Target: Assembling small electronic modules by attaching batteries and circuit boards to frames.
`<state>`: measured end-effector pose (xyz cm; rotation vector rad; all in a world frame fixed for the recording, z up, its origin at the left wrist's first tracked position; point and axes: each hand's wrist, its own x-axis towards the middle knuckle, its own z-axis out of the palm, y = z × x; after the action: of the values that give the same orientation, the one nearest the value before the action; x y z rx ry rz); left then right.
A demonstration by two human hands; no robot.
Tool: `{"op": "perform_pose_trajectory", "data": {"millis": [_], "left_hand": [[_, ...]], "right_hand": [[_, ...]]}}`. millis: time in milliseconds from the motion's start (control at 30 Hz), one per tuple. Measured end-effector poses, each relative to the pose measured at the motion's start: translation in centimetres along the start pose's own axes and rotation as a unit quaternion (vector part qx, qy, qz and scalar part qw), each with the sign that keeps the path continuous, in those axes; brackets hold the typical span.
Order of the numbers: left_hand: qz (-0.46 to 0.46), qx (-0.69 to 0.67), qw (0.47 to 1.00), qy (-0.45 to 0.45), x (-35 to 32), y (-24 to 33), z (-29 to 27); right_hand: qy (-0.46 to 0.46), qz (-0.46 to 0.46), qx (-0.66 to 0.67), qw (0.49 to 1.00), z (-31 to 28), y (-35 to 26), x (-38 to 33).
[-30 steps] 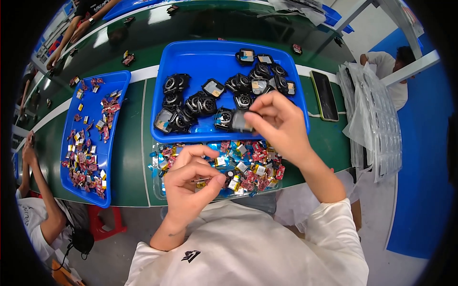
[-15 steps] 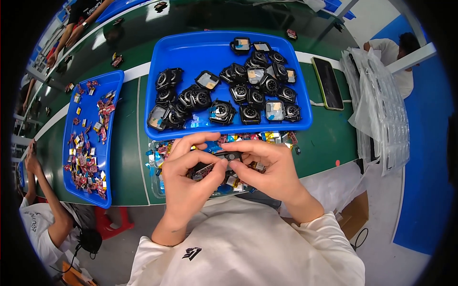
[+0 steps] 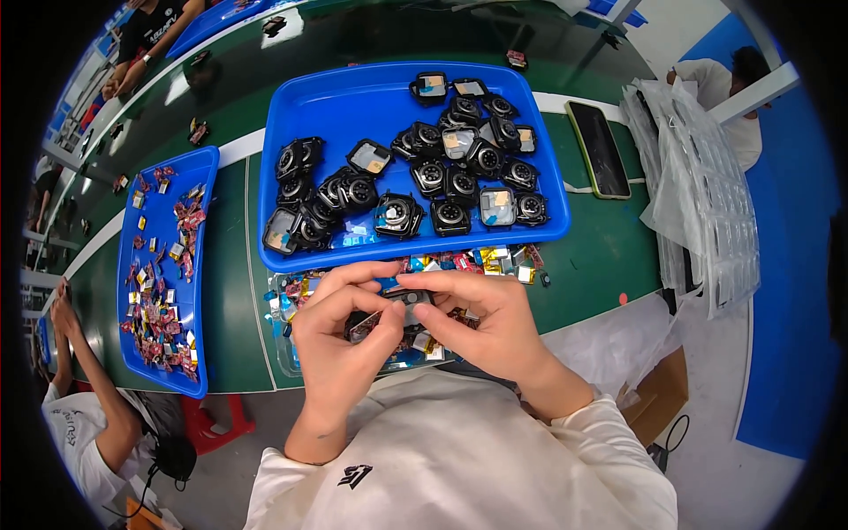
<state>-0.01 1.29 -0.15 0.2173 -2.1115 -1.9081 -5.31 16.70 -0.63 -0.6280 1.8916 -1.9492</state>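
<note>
A black smartwatch case (image 3: 413, 299) is held between both hands, just in front of the large blue tray (image 3: 340, 102). My left hand (image 3: 343, 325) pinches its left side with thumb and fingers. My right hand (image 3: 486, 320) grips the other side, its thumb pressed close to the left thumb. Fingers cover much of the case. Below the hands lies a clear plastic tray (image 3: 288, 355) full of small red, yellow, silver and blue parts. Several black watch cases (image 3: 398, 215) rest in the blue tray, some face down, some showing pale insides.
A narrower blue tray (image 3: 213, 181) at left holds small circuit pieces and batteries. A phone (image 3: 597, 152) lies right of the big tray, beside stacked clear plastic trays (image 3: 698, 194). Co-workers' arms (image 3: 88, 344) show at far left. A cardboard box (image 3: 661, 393) stands below right.
The held watch case and both hands stay together with a slight shift of the fingers. The whole view has shifted a little, with the trays appearing slightly farther left.
</note>
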Motion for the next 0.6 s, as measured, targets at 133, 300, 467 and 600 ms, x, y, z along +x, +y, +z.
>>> {"op": "perform_pose_trajectory", "data": {"millis": [133, 300, 467, 600], "left_hand": [[-0.001, -0.013, 1.000, 0.008, -0.08, -0.17, 0.03], [-0.013, -0.010, 1.000, 0.015, -0.22, -0.04, 0.07], [0.060, 0.051, 0.996, 0.031, -0.32, -0.42, 0.32], [0.194, 0.208, 0.958, 0.040, 0.02, 0.03, 0.42]], "right_hand": [[0.004, -0.015, -0.022, 1.000, 0.11, -0.30, -0.01], [0.003, -0.040, -0.066, 0.997, 0.27, -0.66, 0.07], [0.058, -0.083, -0.064, 0.993, 0.79, -0.23, 0.08], [0.091, -0.118, -0.099, 0.984, 0.60, 0.13, 0.22]]}}
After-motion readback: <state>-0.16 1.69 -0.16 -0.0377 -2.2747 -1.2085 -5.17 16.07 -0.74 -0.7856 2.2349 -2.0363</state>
